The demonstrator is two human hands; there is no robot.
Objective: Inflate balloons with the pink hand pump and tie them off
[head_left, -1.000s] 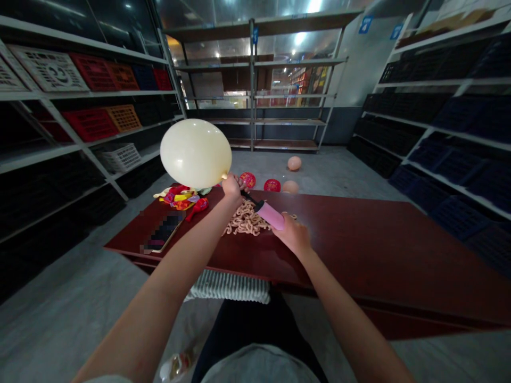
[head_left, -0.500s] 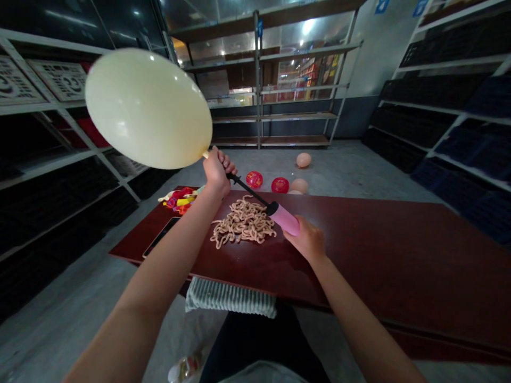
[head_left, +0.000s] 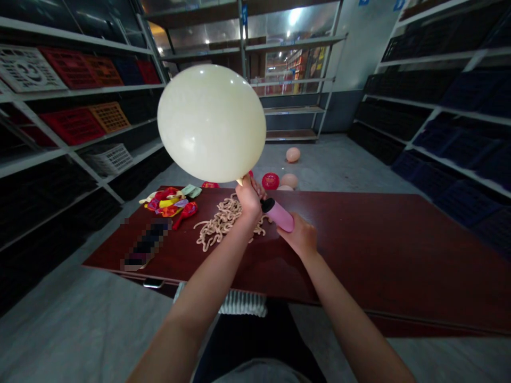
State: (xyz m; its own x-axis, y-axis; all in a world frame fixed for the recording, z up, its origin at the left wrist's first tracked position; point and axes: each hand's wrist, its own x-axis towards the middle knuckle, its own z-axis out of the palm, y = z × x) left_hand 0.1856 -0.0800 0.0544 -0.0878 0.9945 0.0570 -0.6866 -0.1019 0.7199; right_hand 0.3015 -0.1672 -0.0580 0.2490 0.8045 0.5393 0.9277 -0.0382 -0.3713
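A big pale-yellow inflated balloon (head_left: 211,125) stands above my left hand (head_left: 249,198). My left fingers are closed around its neck and the end of a hand balloon pump (head_left: 280,216). The pump's pink barrel with a black collar points up and left, and my right hand (head_left: 302,237) is wrapped round its lower end. Its black rod is almost wholly inside the barrel, so both hands are close together. Below and behind my left hand lies a heap of tan, curly strands (head_left: 215,226), partly covered by my forearm.
On the dark red table (head_left: 371,250), colourful uninflated balloons (head_left: 167,202) lie at left beside a blurred-out dark object (head_left: 147,244). Beyond it, red balloons (head_left: 270,181) and peach balloons (head_left: 293,155) rest on the floor. Shelves with crates (head_left: 74,125) line the left side.
My left hand has come down and right toward my right hand, carrying the balloon with it. The pump rod has slid into the barrel. The view has turned slightly left.
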